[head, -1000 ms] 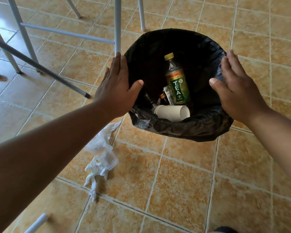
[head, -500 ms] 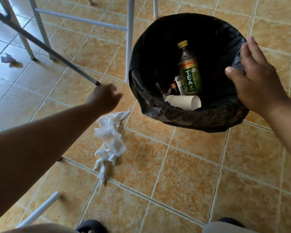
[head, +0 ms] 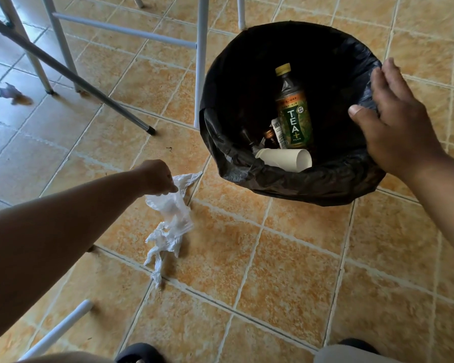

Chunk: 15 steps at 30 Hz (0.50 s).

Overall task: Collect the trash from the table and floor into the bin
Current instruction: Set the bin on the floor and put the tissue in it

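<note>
At the far left I can see a small crumpled scrap [head: 9,90] lying on the tiled floor [head: 286,258], beyond the white furniture legs [head: 60,45] and a dark slanted pole [head: 71,74] with a black tip. Another white leg [head: 201,61] stands just beside the left side of the bin.

Lower down, the left hand [head: 156,178] reaches to the floor with its fingers curled downward, pinching the upper end of the crumpled clear plastic bag [head: 174,214]. The rest of the bag trails along the tiles toward me, so this piece of trash is on the floor, near the bin but outside it.

The bin [head: 294,191] sits right of centre, lined with a black bag folded over its rim. Inside I make out a green tea bottle [head: 294,113] with a yellow cap leaning upright, a white paper cup [head: 286,158] on its side below it, and a small brown bottle [head: 269,136] between them — the rest is too dark to tell.

At the right, the right hand [head: 396,127] rests on the bin's right rim, fingers fairly straight and laid over the liner, thumb held out above the opening — it is not clenched round anything.
</note>
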Available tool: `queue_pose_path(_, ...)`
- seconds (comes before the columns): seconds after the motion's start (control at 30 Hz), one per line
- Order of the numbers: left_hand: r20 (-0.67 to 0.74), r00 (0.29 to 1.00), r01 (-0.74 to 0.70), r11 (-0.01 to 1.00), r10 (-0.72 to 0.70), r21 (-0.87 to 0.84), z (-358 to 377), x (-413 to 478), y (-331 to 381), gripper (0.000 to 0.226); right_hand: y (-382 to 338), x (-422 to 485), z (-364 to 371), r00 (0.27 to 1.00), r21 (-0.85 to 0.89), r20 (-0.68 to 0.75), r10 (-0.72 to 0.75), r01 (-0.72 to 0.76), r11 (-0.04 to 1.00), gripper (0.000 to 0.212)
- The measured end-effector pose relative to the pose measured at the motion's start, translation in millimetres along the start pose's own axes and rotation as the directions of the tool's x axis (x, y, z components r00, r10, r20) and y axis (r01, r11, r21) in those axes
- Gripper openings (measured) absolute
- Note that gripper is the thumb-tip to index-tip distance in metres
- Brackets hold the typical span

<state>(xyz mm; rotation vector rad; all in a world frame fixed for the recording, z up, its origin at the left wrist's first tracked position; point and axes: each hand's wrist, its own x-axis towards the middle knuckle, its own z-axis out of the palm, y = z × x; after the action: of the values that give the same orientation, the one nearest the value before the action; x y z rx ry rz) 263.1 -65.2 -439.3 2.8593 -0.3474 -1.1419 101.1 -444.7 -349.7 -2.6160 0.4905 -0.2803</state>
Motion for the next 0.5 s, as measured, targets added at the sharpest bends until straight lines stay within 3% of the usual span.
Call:
queue_pose_path(0.13, -0.195, 0.980, -0.063, 0.993, 0.042, -0.100, -30.7, -3.0, 17.1, 0.022, -4.0, -0.3, -2.3, 0.999, -0.011, -0.029, -0.030, 0.029, 1.000, 0.069)
queue_pose_path(0.23, -0.440, 0.895, -0.131, 0.985, 0.070, -0.111, -66.4, -9.1, 26.4, 0.026, -17.6, -6.3, -9.3, 0.954, -0.062, -0.191, -0.230, 0.222, 0.973, 0.058)
queue_pose_path(0.3, -0.639, 0.767, -0.196, 0.970, 0.062, -0.142, -91.3, -15.7, 30.8, 0.026, -35.5, -15.2, -12.0, 0.887, -0.082, -0.253, -0.385, 0.377, 0.923, 0.055)
queue_pose_path(0.37, -0.808, 0.589, -0.256, 0.953, 0.023, -0.159, -113.5, -24.1, 35.7, 0.029, -61.1, -29.9, -7.8, 0.826, -0.074, -0.208, -0.523, 0.520, 0.851, 0.057)
queue_pose_path(0.43, -0.900, 0.434, -0.323, 0.928, -0.031, -0.188, -130.5, -34.6, 43.3, 0.032, -85.9, -52.6, 5.0, 0.767, -0.086, -0.066, -0.639, 0.633, 0.769, 0.060)
queue_pose_path(0.5, -0.935, 0.350, -0.404, 0.893, -0.048, -0.197, -139.9, -46.9, 53.8, 0.033, -101.7, -77.4, 20.3, 0.719, -0.145, 0.127, -0.684, 0.695, 0.704, 0.069)
